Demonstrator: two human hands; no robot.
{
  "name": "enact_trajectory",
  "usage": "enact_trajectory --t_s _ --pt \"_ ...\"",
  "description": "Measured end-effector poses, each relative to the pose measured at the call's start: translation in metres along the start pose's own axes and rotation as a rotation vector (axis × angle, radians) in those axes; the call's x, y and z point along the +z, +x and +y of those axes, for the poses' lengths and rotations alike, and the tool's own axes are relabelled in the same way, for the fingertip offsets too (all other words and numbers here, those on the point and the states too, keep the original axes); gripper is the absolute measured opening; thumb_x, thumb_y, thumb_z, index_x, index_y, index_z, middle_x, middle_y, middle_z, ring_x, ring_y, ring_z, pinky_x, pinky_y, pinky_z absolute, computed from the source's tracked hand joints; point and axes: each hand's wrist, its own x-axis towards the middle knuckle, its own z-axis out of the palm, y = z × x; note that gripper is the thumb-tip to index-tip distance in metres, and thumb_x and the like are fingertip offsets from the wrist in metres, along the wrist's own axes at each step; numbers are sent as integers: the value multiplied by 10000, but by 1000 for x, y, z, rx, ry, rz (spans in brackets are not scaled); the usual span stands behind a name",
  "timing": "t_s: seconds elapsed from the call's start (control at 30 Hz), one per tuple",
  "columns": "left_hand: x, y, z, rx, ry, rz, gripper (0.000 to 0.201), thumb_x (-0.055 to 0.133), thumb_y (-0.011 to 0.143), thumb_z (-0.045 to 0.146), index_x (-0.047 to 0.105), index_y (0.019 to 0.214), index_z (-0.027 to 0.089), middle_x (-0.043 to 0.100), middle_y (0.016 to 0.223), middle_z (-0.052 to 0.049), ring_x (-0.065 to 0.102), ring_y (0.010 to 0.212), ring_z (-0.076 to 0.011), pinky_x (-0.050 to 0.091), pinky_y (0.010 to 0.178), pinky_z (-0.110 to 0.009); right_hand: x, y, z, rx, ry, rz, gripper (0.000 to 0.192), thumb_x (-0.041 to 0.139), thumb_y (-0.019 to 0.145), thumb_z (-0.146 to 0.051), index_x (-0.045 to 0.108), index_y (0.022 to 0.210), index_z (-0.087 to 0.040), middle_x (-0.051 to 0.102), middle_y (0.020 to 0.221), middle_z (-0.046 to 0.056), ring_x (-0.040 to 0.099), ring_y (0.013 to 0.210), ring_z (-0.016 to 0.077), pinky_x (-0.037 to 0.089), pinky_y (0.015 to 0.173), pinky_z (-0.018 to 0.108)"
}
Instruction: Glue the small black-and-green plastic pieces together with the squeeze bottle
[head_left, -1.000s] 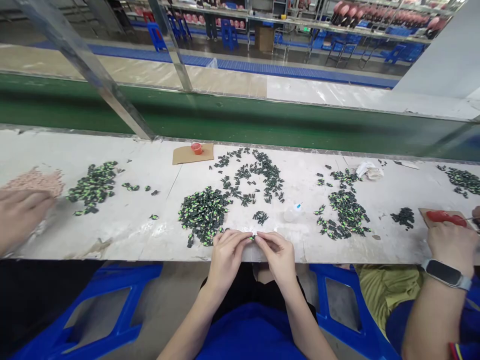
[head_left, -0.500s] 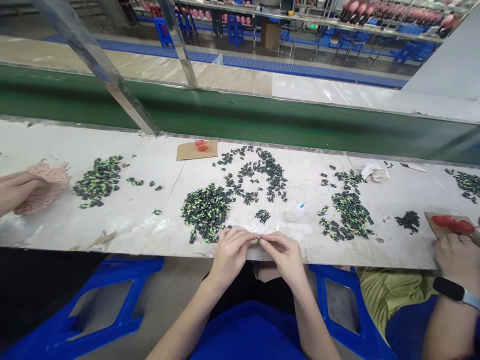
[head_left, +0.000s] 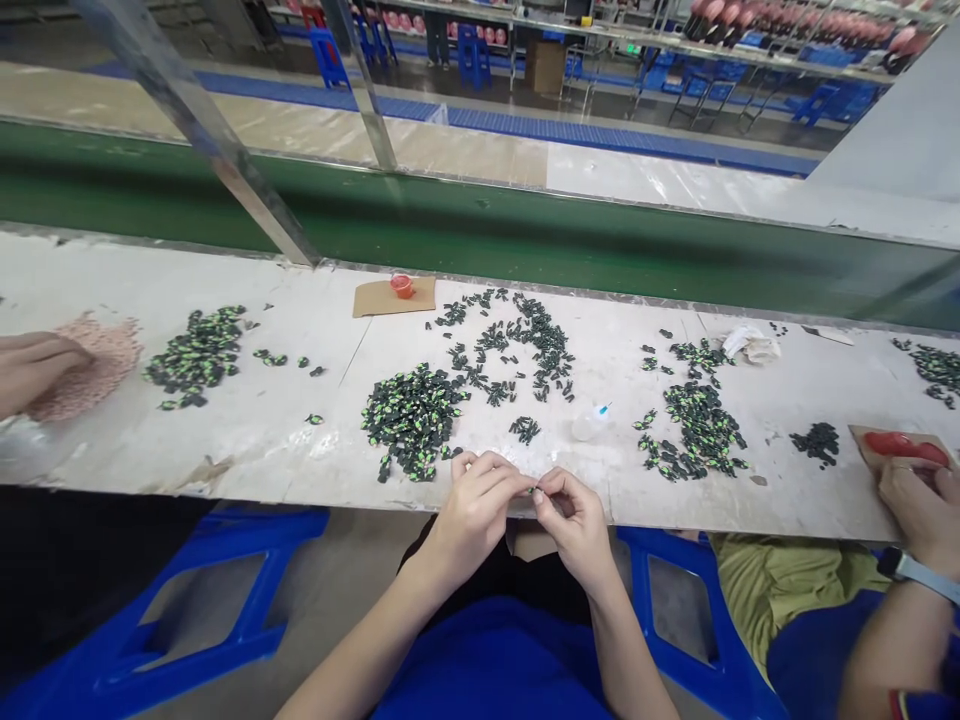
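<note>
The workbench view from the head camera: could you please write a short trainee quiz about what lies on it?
1. True or false: the left hand and right hand pinch one small green-and-black piece between them at the bench edge.
2. What stands on the cardboard square? A) red cup B) scissors C) tape roll
3. What colour is the heap under the co-worker's hand at far left?

Key: 1 true; 2 A, the red cup; 3 pink, the pink heap.

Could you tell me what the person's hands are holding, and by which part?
Both hands, left hand and right hand, pinch one small green-and-black plastic piece between fingertips; which part cannot be told.
</note>
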Motion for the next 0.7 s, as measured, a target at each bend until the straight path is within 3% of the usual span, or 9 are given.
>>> enact_trajectory --t_s 0.2,0.33,0.43,0.57,0.63,0.7 --pt "9 -5 -3 -5 6 -115 248 413 915 47 610 961 190 713 826 4 584 803 -151 271 767 -339 -11 0 9 42 -34 -54 203 588 782 -323 519 642 -193 513 620 -24 495 565 117 426 549 232" --pt "15 -1 -6 -37 -10 -256 295 445 919 94 558 1159 223 712 951 -13 587 923 -162 278 863 -358 -38 -4 12 14 -275 5 186 593 794 -348 602 697 -189 605 665 11 566 631 156 466 612 267" --pt "10 4 -20 -131 126 -210 330 459 926 145 504 1247 206 696 1046 -59 561 1013 -208 275 894 -398 -69 -3 11 -77 -549 285 228 597 793 -402 650 744 -185 648 735 53 594 702 200 480 686 326" --pt "-6 8 -49 -336 355 -33 211 477 917 182 621 1067 212 696 1031 -82 537 1036 -265 288 881 -441 -97 5 7 -133 -857 851 413 559 800 -510 697 939 -146 654 904 136 576 843 280 441 829 455" --pt "-13 11 -61 -379 423 -12 205 472 904 143 647 983 215 695 1019 -76 524 1039 -275 288 882 -456 -98 11 7 -161 -933 944 525 559 792 -569 677 1061 -134 622 1000 163 531 986 324 398 900 495" --pt "-17 13 -69 -353 463 -68 260 445 882 73 653 938 218 691 997 -69 501 1058 -280 283 888 -466 -91 17 10 -216 -954 842 600 574 765 -618 652 1117 -138 594 1045 166 480 1065 338 372 935 512"
